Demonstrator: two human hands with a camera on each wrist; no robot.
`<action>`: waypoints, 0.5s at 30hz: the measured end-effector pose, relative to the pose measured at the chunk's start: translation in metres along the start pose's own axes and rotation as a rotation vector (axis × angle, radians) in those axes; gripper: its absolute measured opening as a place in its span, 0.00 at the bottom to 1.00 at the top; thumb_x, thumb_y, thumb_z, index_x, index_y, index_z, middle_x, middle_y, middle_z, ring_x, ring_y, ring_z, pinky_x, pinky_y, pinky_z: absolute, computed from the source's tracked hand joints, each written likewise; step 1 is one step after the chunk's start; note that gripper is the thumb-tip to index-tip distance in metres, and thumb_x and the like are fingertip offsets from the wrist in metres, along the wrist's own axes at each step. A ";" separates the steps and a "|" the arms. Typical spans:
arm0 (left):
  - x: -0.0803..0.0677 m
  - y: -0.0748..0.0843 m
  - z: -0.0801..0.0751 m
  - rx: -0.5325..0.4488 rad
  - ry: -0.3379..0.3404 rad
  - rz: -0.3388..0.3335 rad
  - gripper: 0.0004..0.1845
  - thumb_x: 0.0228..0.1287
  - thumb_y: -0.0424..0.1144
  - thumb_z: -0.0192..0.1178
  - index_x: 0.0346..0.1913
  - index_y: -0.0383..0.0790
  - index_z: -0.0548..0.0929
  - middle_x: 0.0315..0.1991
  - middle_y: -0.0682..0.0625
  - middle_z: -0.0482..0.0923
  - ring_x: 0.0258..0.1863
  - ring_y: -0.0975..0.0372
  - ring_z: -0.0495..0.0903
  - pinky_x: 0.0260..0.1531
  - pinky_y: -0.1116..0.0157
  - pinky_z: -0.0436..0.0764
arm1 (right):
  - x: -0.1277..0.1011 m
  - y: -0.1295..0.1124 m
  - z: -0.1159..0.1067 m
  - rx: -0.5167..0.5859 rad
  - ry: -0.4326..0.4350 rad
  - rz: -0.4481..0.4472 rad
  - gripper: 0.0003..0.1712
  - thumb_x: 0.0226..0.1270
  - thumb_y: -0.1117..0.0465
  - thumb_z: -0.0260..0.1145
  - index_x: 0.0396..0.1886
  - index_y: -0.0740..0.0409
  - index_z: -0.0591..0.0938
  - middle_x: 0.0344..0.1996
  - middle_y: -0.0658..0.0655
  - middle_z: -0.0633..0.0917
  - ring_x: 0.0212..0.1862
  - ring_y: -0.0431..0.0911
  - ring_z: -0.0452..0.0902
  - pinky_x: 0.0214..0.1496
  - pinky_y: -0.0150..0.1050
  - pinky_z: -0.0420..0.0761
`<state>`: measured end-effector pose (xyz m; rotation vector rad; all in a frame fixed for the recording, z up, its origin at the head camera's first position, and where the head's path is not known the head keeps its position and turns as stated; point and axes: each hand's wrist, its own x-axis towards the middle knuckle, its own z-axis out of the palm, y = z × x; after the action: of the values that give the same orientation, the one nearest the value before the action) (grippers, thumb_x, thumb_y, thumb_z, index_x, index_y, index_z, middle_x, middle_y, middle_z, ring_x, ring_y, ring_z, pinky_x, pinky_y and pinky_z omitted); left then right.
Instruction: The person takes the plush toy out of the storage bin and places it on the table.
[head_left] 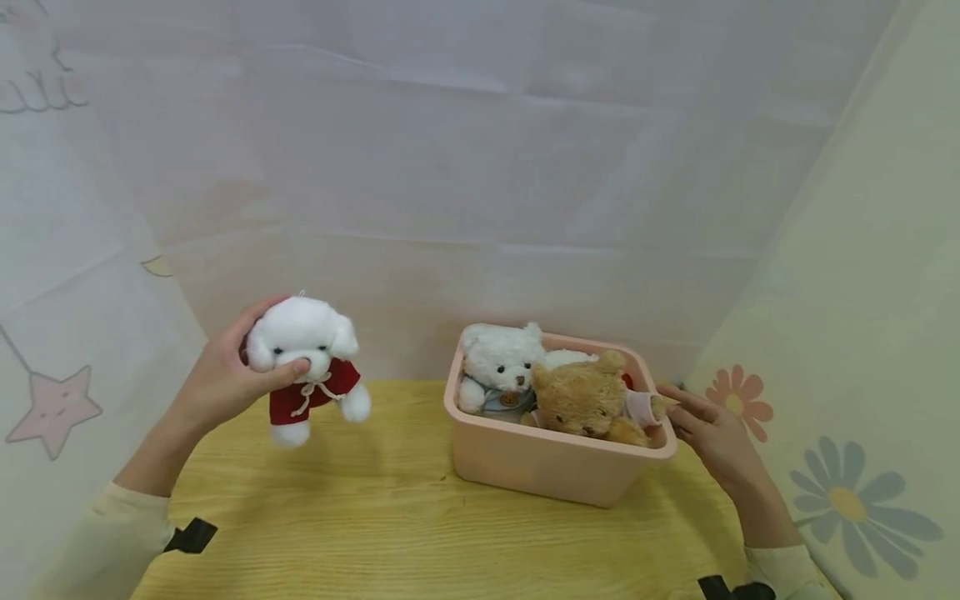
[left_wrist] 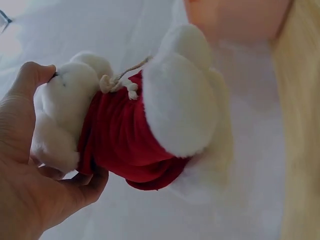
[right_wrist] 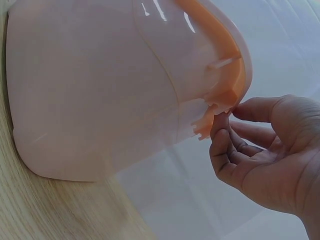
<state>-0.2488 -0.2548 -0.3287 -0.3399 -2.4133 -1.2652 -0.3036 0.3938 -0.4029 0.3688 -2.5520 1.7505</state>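
— White and fluffy, what is that toy up in the air?

— It is a white plush dog (head_left: 307, 350) in a red top. The left hand (head_left: 225, 379) holds it up above the yellow wooden worktop (head_left: 360, 517), well to the left of the bin. The fingers and thumb curl round its head.

— Where is the other hand?

— The right hand (head_left: 712, 433) is at the right end of the pink plastic bin (head_left: 547, 462). Its fingertips (right_wrist: 222, 122) touch the rim there. The fingers are loosely bent and hold nothing.

— What is in the bin?

— A white teddy bear (head_left: 498, 367) sits on the left side, and a brown teddy bear (head_left: 585, 400) lies next to it, touching it.

— And behind?

— A pale cloth wall (head_left: 480, 167) with a pink star (head_left: 54, 408) on the left and flowers (head_left: 855, 504) on the right.
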 end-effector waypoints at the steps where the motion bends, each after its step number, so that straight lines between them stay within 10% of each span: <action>1: -0.002 -0.008 -0.003 0.020 0.000 -0.006 0.47 0.59 0.43 0.77 0.78 0.64 0.63 0.61 0.49 0.73 0.47 0.56 0.76 0.37 0.67 0.79 | 0.000 0.000 0.000 0.000 -0.001 -0.002 0.35 0.81 0.48 0.56 0.79 0.60 0.64 0.63 0.65 0.70 0.57 0.36 0.75 0.53 0.28 0.77; 15: -0.016 -0.090 -0.040 0.126 0.000 -0.070 0.50 0.60 0.43 0.76 0.81 0.51 0.59 0.64 0.36 0.70 0.45 0.60 0.74 0.34 0.69 0.78 | 0.000 -0.003 0.000 0.041 -0.009 0.019 0.34 0.81 0.49 0.56 0.79 0.58 0.64 0.64 0.59 0.66 0.57 0.39 0.73 0.52 0.28 0.77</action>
<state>-0.2601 -0.3393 -0.3810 -0.2215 -2.5101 -1.1344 -0.3026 0.3930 -0.4000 0.3560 -2.5371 1.8148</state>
